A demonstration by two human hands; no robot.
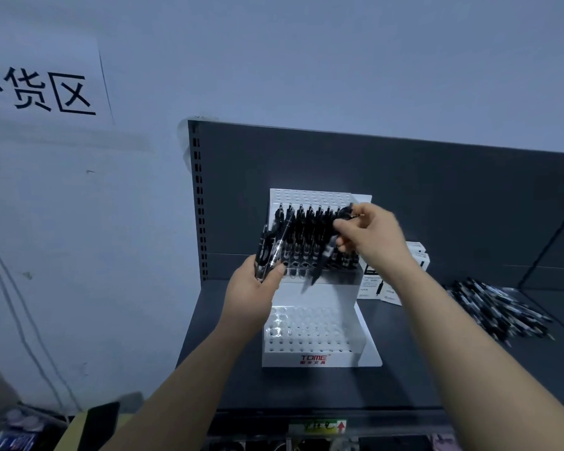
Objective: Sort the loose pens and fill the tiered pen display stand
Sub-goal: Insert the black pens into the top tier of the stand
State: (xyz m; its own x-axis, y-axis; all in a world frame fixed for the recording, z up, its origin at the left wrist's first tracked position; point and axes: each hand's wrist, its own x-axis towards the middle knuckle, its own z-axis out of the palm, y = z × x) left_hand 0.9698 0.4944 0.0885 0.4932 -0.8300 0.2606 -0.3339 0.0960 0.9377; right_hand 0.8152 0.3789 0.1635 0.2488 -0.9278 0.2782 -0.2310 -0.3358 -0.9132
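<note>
The pens are judged light, stiff and smooth, best pinched mid-barrel. A bundle of pens (271, 252) is clasped upright in the left hand (254, 288), left of centre. One pen (345, 212) is pinched in the right hand's (372, 239) curled fingers above the display stand (280, 358), at centre. A loose pile (498, 307) is seen at right.

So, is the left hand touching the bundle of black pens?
Touching. The head view shows the left hand with thumb and fingers curled round the bundle of black pens.
</note>
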